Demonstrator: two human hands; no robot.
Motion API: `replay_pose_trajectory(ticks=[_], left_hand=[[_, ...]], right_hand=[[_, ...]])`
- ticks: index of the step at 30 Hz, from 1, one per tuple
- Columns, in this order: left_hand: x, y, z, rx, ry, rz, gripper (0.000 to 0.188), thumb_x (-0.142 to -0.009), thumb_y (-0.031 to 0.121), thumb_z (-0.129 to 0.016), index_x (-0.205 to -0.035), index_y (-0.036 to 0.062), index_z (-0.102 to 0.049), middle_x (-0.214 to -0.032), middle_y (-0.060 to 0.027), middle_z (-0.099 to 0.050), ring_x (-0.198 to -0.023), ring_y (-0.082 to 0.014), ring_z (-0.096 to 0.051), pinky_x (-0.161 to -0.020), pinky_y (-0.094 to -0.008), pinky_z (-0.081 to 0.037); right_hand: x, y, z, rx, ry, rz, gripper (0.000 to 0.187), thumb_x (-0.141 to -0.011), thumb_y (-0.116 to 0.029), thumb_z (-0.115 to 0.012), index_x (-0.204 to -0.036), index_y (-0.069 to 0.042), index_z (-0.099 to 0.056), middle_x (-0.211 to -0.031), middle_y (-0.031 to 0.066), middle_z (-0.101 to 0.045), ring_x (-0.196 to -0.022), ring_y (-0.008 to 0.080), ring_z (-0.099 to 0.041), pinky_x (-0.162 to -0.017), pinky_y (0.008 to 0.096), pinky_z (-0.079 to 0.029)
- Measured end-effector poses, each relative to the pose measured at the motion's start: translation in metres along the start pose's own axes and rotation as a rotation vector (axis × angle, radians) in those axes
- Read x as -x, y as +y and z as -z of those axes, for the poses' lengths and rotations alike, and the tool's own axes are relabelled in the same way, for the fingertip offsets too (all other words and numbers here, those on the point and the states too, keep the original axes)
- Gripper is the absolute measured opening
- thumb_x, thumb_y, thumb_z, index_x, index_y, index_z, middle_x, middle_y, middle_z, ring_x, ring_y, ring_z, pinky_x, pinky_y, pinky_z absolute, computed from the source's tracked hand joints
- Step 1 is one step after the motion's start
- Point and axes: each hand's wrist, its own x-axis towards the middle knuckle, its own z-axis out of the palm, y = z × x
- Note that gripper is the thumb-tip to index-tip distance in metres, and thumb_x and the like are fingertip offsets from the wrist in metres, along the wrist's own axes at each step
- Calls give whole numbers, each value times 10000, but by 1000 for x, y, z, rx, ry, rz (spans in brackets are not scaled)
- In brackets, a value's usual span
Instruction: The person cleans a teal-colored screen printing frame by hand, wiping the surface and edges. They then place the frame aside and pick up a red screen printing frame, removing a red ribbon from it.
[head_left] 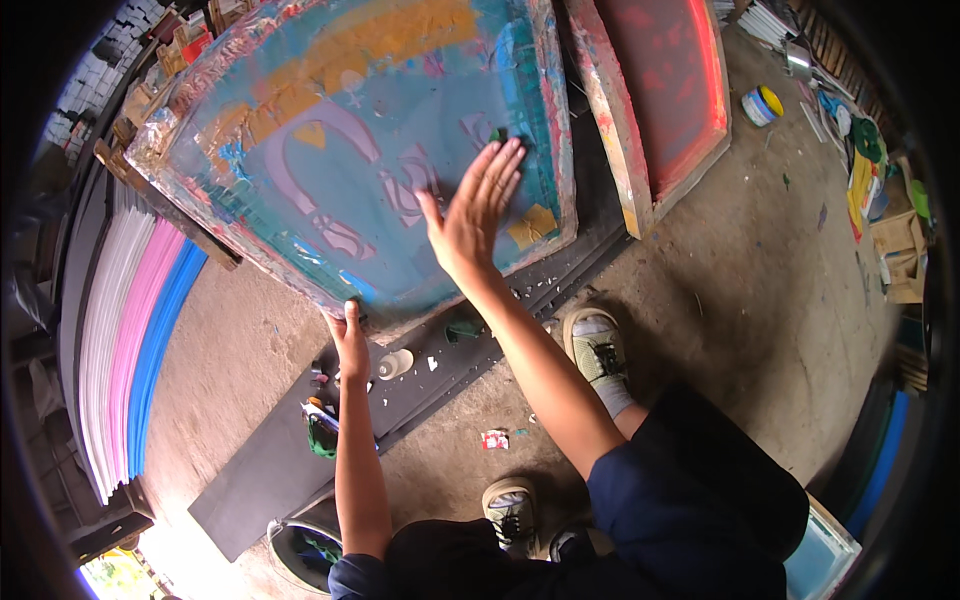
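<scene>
A large silk-screen printing frame leans tilted before me, its mesh blue-green with pale purple stencil shapes and orange-brown patches. My left hand grips its lower left corner, the thumb on the near edge and the other fingers mostly hidden underneath. Over the right part of the mesh lies my right hand, open, with fingers stretched out and palm down. A small dark green scrap shows at its fingertips; whether they touch it I cannot tell.
Another screen frame, with red mesh, stands to the right. Below are dark boards bearing a clear bottle and scraps. Stacked white, pink and blue sheets curve at left. A bucket sits lower left, a yellow-rimmed tub far right.
</scene>
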Motion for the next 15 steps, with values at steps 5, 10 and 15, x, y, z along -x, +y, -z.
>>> replay_pose_trajectory(ticks=[5, 10, 15], left_hand=[[-4, 1, -7, 33, -5, -37, 638, -899, 184, -495, -1388, 60, -105, -1326, -76, -326, -1161, -159, -337, -1006, -293, -221], [-1, -1, -2, 42, -1, -51, 621, -897, 165, -495, -1382, 49, -125, -1300, -65, -351, -1146, -151, -349, -996, -283, -232], [2, 4, -5, 44, -2, -40, 591, -897, 159, -492, -1366, 31, -154, -1272, -72, -370, -1141, -152, -355, -994, -286, -240]], right_hand=[[112, 85, 0, 241, -228, 26, 936, -821, -553, -432, -1324, 135, -46, -1384, 334, -14, -1304, 441, -35, -1045, 536, -74], [46, 76, 14, 187, -133, 227, 940, -796, -499, -518, -1304, 165, -89, -1353, 378, -65, -1279, 486, -86, -1040, 537, -97], [-14, 44, 6, 151, -119, 616, 908, -803, -532, -482, -1334, 107, -114, -1388, 316, -79, -1298, 449, -59, -1051, 506, -94]])
